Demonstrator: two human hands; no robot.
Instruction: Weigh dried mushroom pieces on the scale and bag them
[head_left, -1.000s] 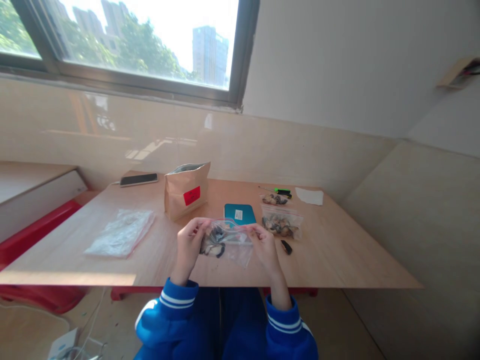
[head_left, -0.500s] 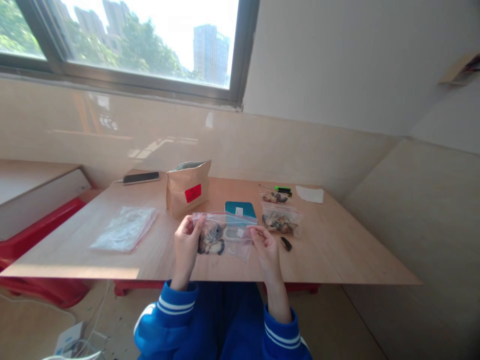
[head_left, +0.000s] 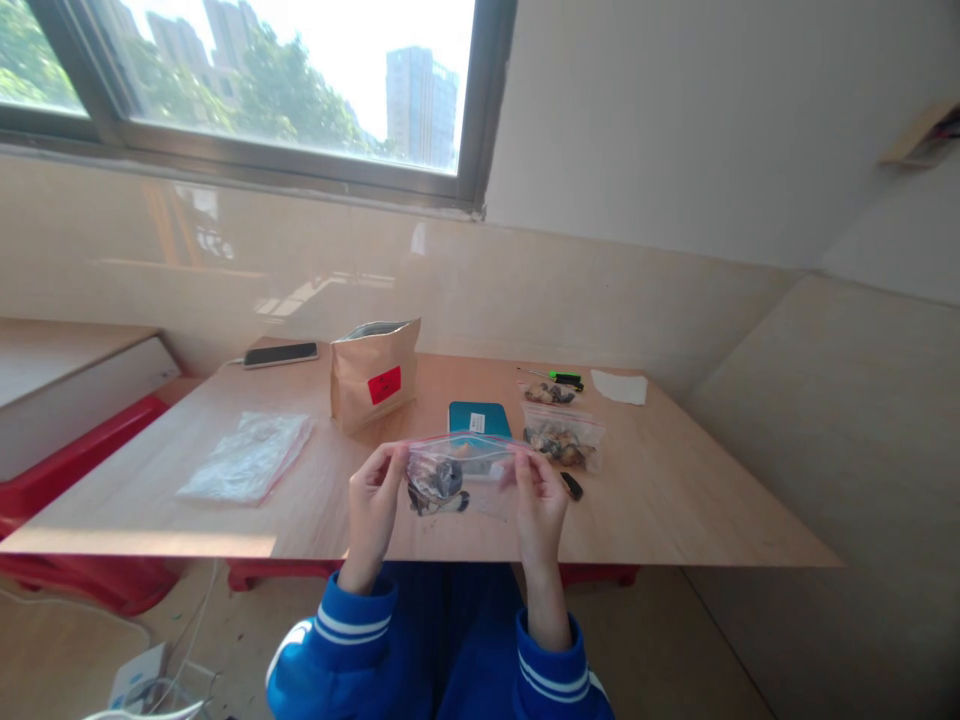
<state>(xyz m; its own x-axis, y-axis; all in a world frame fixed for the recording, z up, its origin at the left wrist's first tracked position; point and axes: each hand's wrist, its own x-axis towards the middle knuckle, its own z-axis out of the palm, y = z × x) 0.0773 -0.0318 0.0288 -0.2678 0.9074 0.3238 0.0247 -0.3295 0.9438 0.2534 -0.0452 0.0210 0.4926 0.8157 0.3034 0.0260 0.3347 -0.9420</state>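
A clear zip bag [head_left: 480, 500] with dark and pale dried pieces, perhaps mushrooms, at its left side hangs between my hands above the table's front part. My left hand [head_left: 377, 490] pinches its upper left corner. At the upper right corner, my right hand [head_left: 538, 495] pinches the red-edged top. Behind the bag lies a teal, flat device [head_left: 476, 416] with a white label, partly covered by it. Right of that rests a filled zip bag [head_left: 566, 440], with a smaller filled bag [head_left: 549, 393] behind it. One dark piece [head_left: 571, 486] lies beside my right hand.
A brown paper pouch [head_left: 375, 375] with a red label stands open at the back. Flat clear bags [head_left: 247, 457] lie at the left, and a phone [head_left: 281, 355] behind them. Green-handled screwdrivers [head_left: 565, 378] and white paper [head_left: 619, 387] are at the back right.
My right hand has shifted its hold along the bag's top edge to the corner. The bag's top has tipped and bowed apart slightly, and its contents have moved a little to the right.
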